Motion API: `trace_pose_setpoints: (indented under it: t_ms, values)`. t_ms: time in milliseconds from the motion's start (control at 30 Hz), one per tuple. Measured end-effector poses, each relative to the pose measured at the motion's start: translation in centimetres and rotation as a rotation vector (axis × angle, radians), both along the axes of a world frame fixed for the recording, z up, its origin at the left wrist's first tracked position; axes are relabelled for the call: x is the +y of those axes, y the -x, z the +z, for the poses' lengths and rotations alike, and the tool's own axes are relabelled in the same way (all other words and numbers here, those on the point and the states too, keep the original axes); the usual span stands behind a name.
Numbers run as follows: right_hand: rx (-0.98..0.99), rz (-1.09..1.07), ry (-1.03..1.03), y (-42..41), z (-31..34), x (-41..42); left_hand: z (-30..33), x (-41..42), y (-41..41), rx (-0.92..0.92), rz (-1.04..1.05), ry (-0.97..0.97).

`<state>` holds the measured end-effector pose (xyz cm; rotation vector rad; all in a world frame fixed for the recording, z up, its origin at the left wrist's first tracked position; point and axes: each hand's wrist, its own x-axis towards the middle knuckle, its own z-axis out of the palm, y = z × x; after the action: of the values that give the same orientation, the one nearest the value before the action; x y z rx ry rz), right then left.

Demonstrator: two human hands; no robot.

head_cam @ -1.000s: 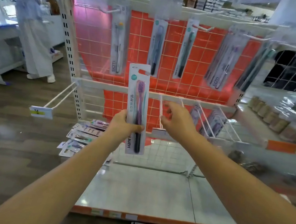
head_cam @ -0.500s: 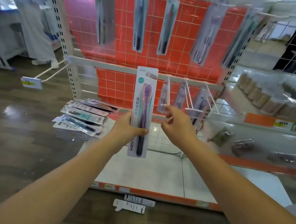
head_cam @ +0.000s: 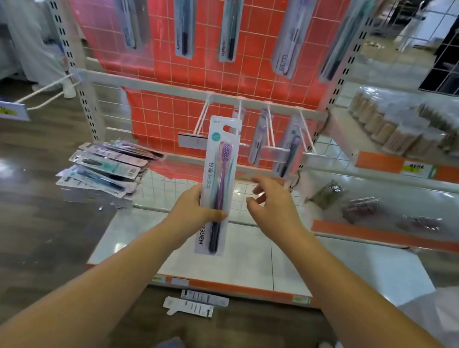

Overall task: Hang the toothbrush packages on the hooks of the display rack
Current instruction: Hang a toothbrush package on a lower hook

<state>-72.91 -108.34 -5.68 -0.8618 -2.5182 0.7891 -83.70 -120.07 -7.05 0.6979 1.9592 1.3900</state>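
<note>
L hand holds toothbrush pkg upright (R hand free).

We stand in a shop. At 12 o'clock a display rack carries hanging toothbrush packages. At 3 o'clock, a price-tagged shelf.

Bright, even indoor light; white glare patches sit on the glossy wood floor at left. Wide-angle bending curves the frame edges, and hanging packages up top look motion-smeared, perhaps.
</note>
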Motion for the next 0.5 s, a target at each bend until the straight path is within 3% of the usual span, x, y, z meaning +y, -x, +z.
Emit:
trace_pose_setpoints:
  t_ms: [267, 500]
  values:
    - [0.123, -0.089, -0.005, 1.0, -4.1, 3.4, -3.8, 4.6, -0.2, 0.011, -0.108, -0.035]
    - [0.223, -0.233, 0.012, 2.3, -16.1, 10.2, -15.5, 10.4, 1.1, 0.091, -0.19, -0.139]
